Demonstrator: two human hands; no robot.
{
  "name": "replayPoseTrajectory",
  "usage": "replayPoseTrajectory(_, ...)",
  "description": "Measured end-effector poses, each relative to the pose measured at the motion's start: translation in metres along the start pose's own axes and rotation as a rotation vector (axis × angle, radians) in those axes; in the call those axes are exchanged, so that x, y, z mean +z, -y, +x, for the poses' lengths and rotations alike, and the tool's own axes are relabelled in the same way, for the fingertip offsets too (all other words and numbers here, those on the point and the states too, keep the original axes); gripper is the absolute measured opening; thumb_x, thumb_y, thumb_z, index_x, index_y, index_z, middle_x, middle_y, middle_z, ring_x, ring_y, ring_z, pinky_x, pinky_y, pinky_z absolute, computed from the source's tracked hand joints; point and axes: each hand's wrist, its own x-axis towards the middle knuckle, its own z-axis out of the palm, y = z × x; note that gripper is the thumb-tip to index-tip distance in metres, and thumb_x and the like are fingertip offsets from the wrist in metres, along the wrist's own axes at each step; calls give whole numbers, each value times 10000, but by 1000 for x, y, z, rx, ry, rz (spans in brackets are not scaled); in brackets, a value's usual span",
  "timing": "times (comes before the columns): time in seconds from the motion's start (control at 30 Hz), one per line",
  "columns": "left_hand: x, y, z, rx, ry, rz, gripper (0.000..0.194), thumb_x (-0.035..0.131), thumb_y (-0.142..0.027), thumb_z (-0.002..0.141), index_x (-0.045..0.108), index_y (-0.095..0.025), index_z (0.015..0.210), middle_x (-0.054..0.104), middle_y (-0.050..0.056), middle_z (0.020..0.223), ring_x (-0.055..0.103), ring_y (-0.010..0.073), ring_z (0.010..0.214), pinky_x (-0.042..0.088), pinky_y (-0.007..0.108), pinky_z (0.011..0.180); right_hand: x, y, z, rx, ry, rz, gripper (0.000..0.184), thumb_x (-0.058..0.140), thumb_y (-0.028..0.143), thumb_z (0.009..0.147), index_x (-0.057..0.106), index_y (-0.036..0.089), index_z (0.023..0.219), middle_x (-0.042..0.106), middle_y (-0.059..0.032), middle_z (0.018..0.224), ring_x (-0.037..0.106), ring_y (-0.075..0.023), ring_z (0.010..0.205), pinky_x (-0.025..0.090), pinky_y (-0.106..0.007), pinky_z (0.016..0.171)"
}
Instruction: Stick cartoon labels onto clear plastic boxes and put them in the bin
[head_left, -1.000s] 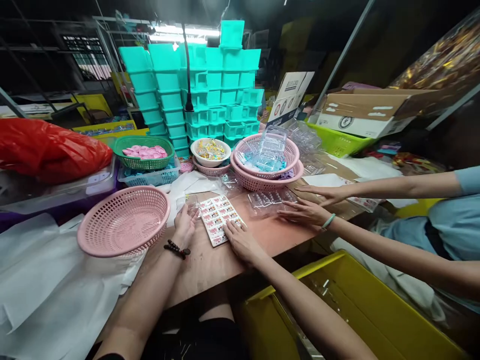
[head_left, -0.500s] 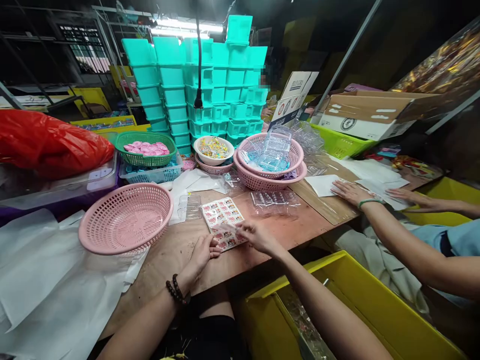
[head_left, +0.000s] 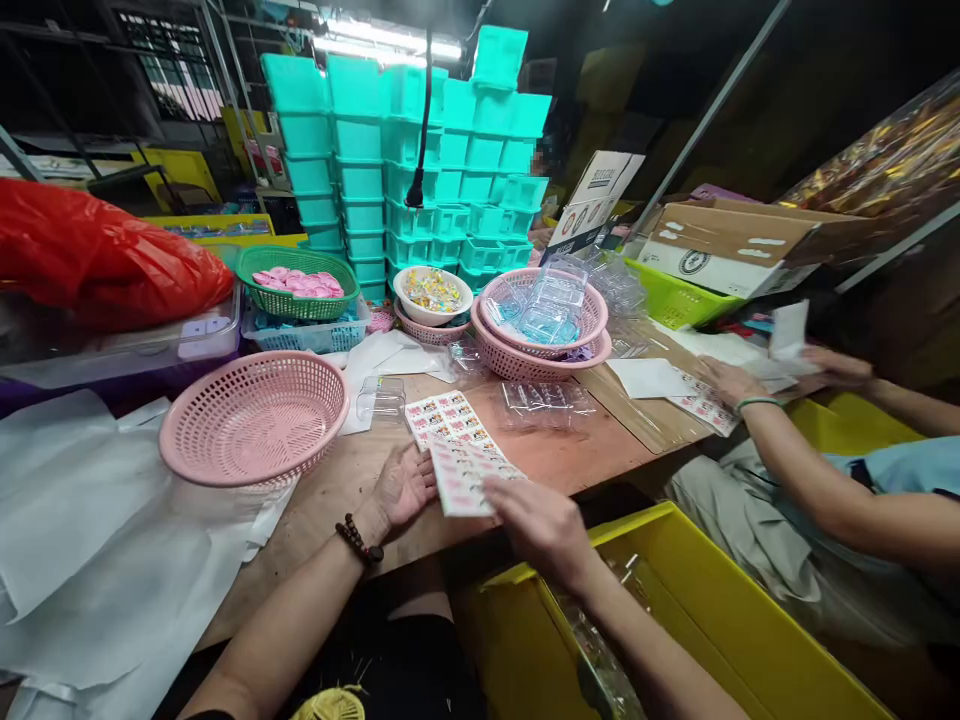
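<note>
One sheet is slanting, pinched by my right hand; my left hand is lying open; weak pressure could be inviting slips.

To my left, red plastic bag on a clear tub; next to it, green basket of pink pieces atop a light-blue basket. Ahead I see stacked teal bins, black plug hanging in front. To my right, open cardboard box above lime-green basket.

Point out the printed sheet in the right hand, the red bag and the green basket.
Printed sheet [head_left: 461, 482]: head view, its printed face.
Red bag [head_left: 112, 262]: head view, its bulging side.
Green basket [head_left: 300, 307]: head view, its front wall.
</note>
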Motion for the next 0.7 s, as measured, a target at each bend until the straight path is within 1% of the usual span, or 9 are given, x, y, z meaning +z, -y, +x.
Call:
replayPoseTrajectory(0.13,7,11,-12,-98,19,71,297,709,-74,705,685,-94,1001,769,168,986,740,324,923,567,485,891,3,33,-11,30,301,200,129,661,329,899,728,239,961,721,-92,1200,670,-258,1090,522,-422,950)
replayPoseTrajectory(0.17,8,13,-19,-85,20,81,313,723,-55,694,691,-102,1002,772,160,985,742,321,919,569,478,890,2,33,-9,128,261,261,213,684,404,875,725,242,1007,693,-105,1251,645,-277,1142,505,-451,981)
replayPoseTrajectory(0.27,5,11,-49,-14,33,103,357,786,-91,688,701,-103,1034,771,158,998,740,318,925,571,455,895,2,16,5,593,-75,408,518,686,534,831,624,243,1254,613,-142,1341,574,-294,1238,474,-494,1019)
replayPoseTrajectory(0.3,2,8,-60,6,44,132,374,801,-123,695,698,-97,1054,766,168,1010,737,327,935,572,464,893,4,8,12,733,-148,493,565,696,554,809,605,231,1264,640,-141,1280,596,-290,1196,493,-489,989)
replayPoseTrajectory(0.37,-4,0,-83,64,6,256,417,809,-183,719,680,-108,1108,754,174,1037,725,345,977,573,484,890,14,-2,25,894,-130,774,572,749,592,729,639,202,1132,708,-101,1022,672,-261,975,549,-446,863)
replayPoseTrajectory(0.43,-8,-9,-103,238,-181,449,491,812,-185,717,650,-169,1180,733,147,1103,679,345,1103,557,479,938,29,2,37,923,-62,1055,516,795,593,669,650,188,955,680,-29,769,664,-200,738,560,-381,735)
replayPoseTrajectory(0.53,-5,-20,-127,651,-485,737,632,864,-119,615,653,-249,1196,654,104,1285,456,330,1387,386,464,1156,51,29,49,887,-121,1190,447,831,530,665,631,196,883,636,23,672,621,-147,649,536,-320,691)
replayPoseTrajectory(0.6,-1,-27,-136,782,-463,915,620,894,-117,562,701,-266,1132,646,83,1310,339,329,1461,153,476,1255,62,50,54,846,-115,1216,398,819,500,700,626,199,876,641,25,686,623,-140,664,525,-298,688)
replayPoseTrajectory(0.7,-3,-37,-137,681,-327,1149,306,878,-150,614,762,-283,864,754,41,979,560,326,1255,-42,512,1246,69,70,58,801,-12,1260,343,774,484,754,618,200,868,660,14,717,634,-142,689,513,-286,684)
